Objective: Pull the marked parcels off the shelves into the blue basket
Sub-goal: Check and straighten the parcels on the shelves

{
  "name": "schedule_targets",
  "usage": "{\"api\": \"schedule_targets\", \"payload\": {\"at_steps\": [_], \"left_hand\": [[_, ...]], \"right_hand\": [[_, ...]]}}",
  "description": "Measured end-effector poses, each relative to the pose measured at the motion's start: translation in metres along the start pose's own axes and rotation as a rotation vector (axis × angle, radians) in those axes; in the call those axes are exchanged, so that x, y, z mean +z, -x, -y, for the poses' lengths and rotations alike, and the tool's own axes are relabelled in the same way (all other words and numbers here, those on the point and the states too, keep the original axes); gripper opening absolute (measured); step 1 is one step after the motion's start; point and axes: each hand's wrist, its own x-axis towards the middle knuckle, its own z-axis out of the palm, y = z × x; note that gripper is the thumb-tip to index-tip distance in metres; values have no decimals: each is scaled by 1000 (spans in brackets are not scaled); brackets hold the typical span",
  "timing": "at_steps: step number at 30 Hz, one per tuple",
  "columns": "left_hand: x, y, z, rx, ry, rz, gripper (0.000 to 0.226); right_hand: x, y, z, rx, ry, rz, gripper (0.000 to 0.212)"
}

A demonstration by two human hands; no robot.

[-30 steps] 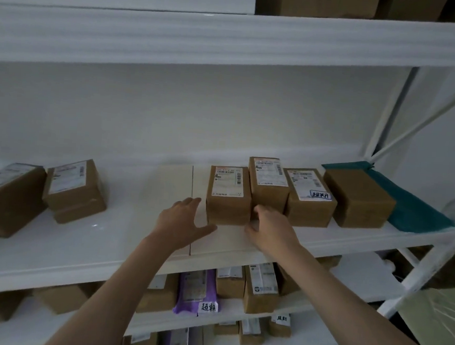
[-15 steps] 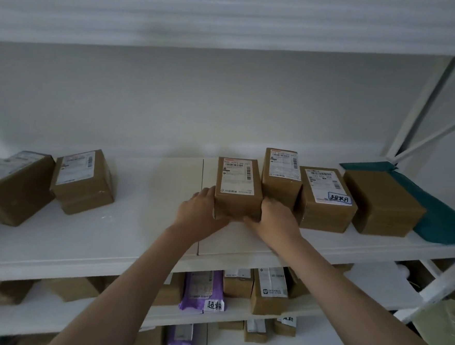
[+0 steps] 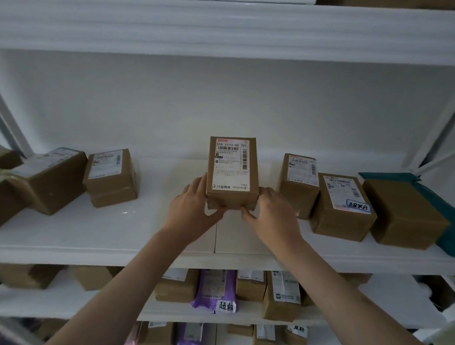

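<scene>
A brown cardboard parcel with a white shipping label is tipped up above the white shelf. My left hand grips its lower left corner and my right hand grips its lower right corner, thumbs on its front edge. To its right stand a labelled parcel and a parcel with a handwritten blue-edged mark. On the shelf below, a purple bag carries a handwritten white tag. The blue basket is out of view.
An unlabelled brown box sits on a teal bag at the far right. Two labelled boxes and others stand at the left. Lower shelves hold several small parcels. An upper shelf runs overhead; slanted white braces flank both sides.
Both hands closed round the middle parcel, then raised and tilted it so its label faces me, away from the neighbouring boxes. The view shifted slightly.
</scene>
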Motion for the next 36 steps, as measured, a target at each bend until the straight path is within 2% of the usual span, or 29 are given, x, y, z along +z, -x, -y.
{"api": "schedule_targets", "payload": {"at_steps": [9, 16, 25, 29, 32, 36], "left_hand": [[1, 8, 6, -68, 61, 122, 78], [1, 20, 41, -164, 60, 231, 74], [-28, 23, 99, -223, 48, 251, 70], [-41, 21, 115, -233, -9, 283, 57], [-47, 23, 113, -250, -113, 238, 39], [-43, 42, 101, -348, -181, 240, 37]], "right_hand": [[7, 7, 3, 82, -50, 134, 36], [31, 5, 27, 119, -121, 264, 35], [74, -19, 80, 111, -92, 286, 34], [88, -26, 96, 115, -85, 262, 33], [89, -27, 98, 117, -85, 274, 33], [70, -17, 73, 165, -136, 288, 46]]}}
